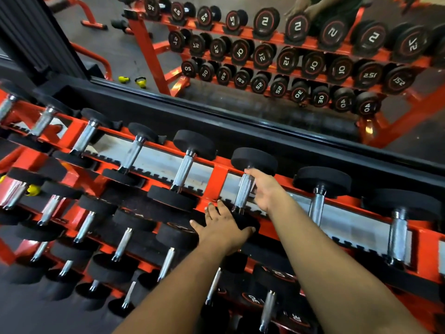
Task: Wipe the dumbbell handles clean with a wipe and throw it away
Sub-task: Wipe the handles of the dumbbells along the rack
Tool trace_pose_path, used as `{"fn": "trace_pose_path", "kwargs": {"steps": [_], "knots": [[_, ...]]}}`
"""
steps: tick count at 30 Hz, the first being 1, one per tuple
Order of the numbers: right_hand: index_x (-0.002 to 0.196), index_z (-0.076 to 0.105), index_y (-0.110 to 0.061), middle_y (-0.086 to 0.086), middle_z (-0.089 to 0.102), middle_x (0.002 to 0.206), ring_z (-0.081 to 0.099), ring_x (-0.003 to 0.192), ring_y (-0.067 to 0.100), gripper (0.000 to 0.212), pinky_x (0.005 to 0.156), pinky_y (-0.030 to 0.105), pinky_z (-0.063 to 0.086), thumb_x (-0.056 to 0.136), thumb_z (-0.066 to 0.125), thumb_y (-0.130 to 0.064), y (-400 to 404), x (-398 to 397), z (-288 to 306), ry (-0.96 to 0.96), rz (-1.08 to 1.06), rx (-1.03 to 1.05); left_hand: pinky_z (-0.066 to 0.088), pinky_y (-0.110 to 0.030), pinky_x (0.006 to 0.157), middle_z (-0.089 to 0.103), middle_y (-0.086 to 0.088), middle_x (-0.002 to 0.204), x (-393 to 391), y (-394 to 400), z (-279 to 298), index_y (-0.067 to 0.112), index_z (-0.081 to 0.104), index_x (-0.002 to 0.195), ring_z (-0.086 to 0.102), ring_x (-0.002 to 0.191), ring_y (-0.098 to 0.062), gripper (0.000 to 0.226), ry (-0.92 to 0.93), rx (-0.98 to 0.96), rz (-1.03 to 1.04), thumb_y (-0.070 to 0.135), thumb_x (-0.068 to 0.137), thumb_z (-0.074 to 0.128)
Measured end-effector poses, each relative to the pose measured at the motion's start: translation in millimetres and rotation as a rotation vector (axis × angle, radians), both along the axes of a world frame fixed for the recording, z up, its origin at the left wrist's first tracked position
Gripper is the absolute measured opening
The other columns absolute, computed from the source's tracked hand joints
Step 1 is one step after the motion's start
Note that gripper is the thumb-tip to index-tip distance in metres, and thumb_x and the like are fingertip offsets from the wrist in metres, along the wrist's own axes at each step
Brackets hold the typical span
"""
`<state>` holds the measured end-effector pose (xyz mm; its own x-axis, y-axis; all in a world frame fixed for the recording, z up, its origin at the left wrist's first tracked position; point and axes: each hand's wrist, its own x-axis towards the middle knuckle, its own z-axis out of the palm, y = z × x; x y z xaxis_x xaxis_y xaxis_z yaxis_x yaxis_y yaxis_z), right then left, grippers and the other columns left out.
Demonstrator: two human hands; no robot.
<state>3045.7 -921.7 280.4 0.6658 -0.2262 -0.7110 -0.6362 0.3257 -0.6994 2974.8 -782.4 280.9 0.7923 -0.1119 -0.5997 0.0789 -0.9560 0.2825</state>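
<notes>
Head view: right hand (266, 189) around dumbbell handle (243, 192).

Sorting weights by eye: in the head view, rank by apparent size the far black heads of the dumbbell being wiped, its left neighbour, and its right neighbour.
1. Right neighbour's black round head
2. Wiped dumbbell's head
3. Left neighbour's head
Wide-angle distortion and nearness may exaggerate this.

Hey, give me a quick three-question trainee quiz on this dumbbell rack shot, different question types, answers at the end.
1. True or false: the right hand is at a chrome dumbbell handle on the top tier.
2. The left hand rests on: A) a black dumbbell head B) a kettlebell C) the mirror.
3. Fill in: the rack frame is painted ____.

Key: 1 true; 2 A; 3 orange-red.
</notes>
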Motion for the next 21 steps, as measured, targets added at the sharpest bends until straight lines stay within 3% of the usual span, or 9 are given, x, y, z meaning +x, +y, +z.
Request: {"fn": "trace_pose_path", "kwargs": {"steps": [3, 8, 13, 16, 18, 21], "knots": [[0.111, 0.069, -0.014, 0.008, 0.070, 0.114, 0.061, 0.108, 0.026, 0.033, 0.101, 0.047, 0.046, 0.085, 0.071, -0.034, -3.8, -7.2, -4.9, -0.045, 0.046, -0.068, -0.003, -0.072, 0.117, -0.011, -0.017, 0.169, 0.7, 0.5, -2.5, 0.009, -0.016, 0.159, -0.003, 0.157, -0.034, 0.124, -0.014, -0.003, 0.007, 0.081, 0.083, 0.050], [0.111, 0.072, -0.013, 0.015, 0.072, 0.116, 0.067, 0.108, 0.033, 0.053, 0.101, 0.051, 0.051, 0.069, 0.079, -0.044, 4.2, 1.0, -17.7, -0.012, 0.023, 0.035, -0.003, -0.073, 0.118, -0.010, -0.017, 0.169, -1.1, 0.7, -2.5, 0.010, -0.016, 0.159, -0.003, 0.157, -0.032, 0.124, -0.015, -0.012, 0.015, 0.081, 0.082, 0.052], [0.113, 0.073, -0.018, 0.010, 0.072, 0.118, 0.064, 0.114, 0.031, 0.051, 0.106, 0.051, 0.047, 0.073, 0.076, -0.049, -3.9, -22.6, -20.3, -0.033, 0.102, 0.035, -0.002, -0.072, 0.118, -0.010, -0.016, 0.169, -0.6, 1.7, -5.2, 0.010, -0.015, 0.160, -0.003, 0.157, -0.032, 0.125, -0.029, -0.025, 0.018, 0.082, 0.082, 0.052], [0.109, 0.072, -0.016, 0.011, 0.071, 0.116, 0.064, 0.111, 0.031, 0.050, 0.104, 0.049, 0.049, 0.070, 0.078, -0.046, 3.8, -23.5, -22.2, -0.018, 0.121, 0.059, -0.002, -0.072, 0.118, -0.008, -0.016, 0.170, -1.9, 0.2, -4.2, 0.011, -0.015, 0.160, -0.002, 0.157, -0.032, 0.125, -0.027, -0.021, 0.023, 0.081, 0.082, 0.053], [0.111, 0.071, -0.011, 0.013, 0.073, 0.109, 0.067, 0.105, 0.032, 0.043, 0.100, 0.047, 0.052, 0.079, 0.077, -0.040, 10.9, -24.7, -21.5, 0.011, 0.116, 0.065, -0.002, -0.073, 0.118, -0.007, -0.016, 0.170, -2.7, 1.4, -4.4, 0.012, -0.014, 0.160, -0.001, 0.157, -0.032, 0.125, -0.025, -0.027, 0.036, 0.081, 0.081, 0.055], [0.114, 0.070, -0.008, 0.018, 0.074, 0.107, 0.071, 0.091, 0.031, 0.035, 0.081, 0.039, 0.059, 0.091, 0.070, -0.034, -0.3, -38.4, -17.4, -0.001, 0.206, 0.058, -0.002, -0.073, 0.118, -0.005, -0.016, 0.170, -2.1, 1.0, -3.5, 0.013, -0.013, 0.161, 0.001, 0.157, -0.031, 0.126, -0.029, -0.031, 0.041, 0.081, 0.080, 0.055]]}}
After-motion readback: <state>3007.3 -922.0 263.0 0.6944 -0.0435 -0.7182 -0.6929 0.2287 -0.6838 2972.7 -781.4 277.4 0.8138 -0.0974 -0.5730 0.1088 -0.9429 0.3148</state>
